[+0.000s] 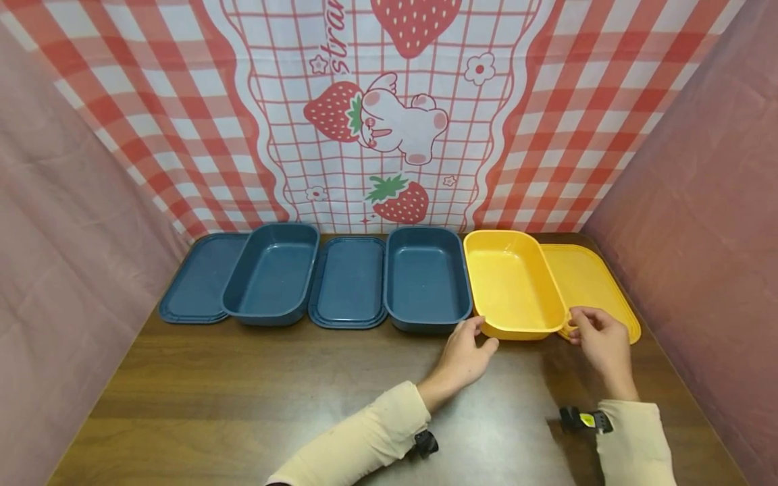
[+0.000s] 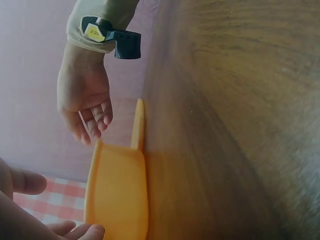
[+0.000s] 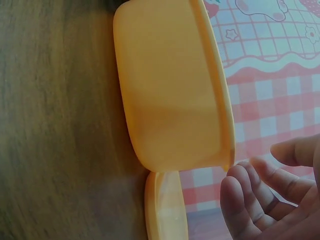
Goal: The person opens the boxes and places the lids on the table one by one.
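A yellow rectangular container [image 1: 515,287] stands at the right of the row on the table. Its front left corner is met by the fingertips of my left hand [image 1: 467,351], whose thumb is held apart from the wall. At the front right corner, my right hand [image 1: 603,341] has its fingers loosely bent beside the rim, thumb apart; whether they touch it is hard to tell. A yellow lid [image 1: 586,283] lies flat to the right, partly under or behind the container's edge. In the right wrist view, the container's outer wall [image 3: 170,90] and right fingers [image 3: 235,200] show.
Left of the yellow container stand a dark blue container [image 1: 425,277], a blue lid [image 1: 351,280], another blue container [image 1: 273,270] and another blue lid [image 1: 197,280]. The wooden table [image 1: 273,385] is bounded by a checked strawberry cloth [image 1: 510,162] behind and pink cloth at both sides.
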### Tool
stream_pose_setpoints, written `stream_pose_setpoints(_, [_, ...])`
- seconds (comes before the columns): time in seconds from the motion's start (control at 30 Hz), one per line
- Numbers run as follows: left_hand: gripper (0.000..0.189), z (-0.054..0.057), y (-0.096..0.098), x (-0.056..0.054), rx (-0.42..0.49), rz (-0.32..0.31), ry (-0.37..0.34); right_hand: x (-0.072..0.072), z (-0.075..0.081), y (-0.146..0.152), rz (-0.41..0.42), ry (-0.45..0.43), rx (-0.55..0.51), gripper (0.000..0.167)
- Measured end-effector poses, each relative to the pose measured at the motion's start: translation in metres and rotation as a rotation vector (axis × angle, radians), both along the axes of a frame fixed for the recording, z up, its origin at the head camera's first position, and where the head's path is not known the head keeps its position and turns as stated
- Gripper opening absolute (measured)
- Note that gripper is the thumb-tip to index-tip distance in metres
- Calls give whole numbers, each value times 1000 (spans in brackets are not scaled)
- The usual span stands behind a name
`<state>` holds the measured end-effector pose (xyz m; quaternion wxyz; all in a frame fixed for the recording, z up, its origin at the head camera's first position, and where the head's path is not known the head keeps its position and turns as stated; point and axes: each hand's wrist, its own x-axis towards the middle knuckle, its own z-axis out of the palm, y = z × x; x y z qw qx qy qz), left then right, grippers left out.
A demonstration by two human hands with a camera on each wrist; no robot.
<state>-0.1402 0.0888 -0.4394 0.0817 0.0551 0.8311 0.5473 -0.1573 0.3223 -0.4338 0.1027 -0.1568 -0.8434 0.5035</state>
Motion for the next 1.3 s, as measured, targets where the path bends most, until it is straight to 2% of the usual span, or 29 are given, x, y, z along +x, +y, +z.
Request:
stream_pose_setpoints(0.23, [46, 8, -6, 1, -16, -53, 37, 1, 4, -1, 0, 25, 0, 41])
stream_pose_setpoints(0.63, [39, 18, -17, 0, 62, -132, 92, -1, 9, -6, -19, 66, 25, 39])
stream_pose_setpoints(0.87, [35, 22, -27, -4, 68, -152, 136, -2, 9, -7, -23, 60, 17, 38])
stream_pose_setpoints(1.03, [31, 26, -37, -8, 93, -131, 173, -3, 11, -9, -20, 59, -6, 37])
stream_pose_setpoints(1.13, [30, 30, -43, -12, 97, -120, 172, -4, 12, -11, -16, 67, -21, 36])
stream_pose_setpoints(1.23, [30, 31, -47, -15, 82, -111, 155, -9, 2, -6, -7, 98, -29, 36])
stream_pose_setpoints(1.3, [30, 31, -50, -15, 71, -108, 133, -16, -16, 5, 5, 123, -25, 37])
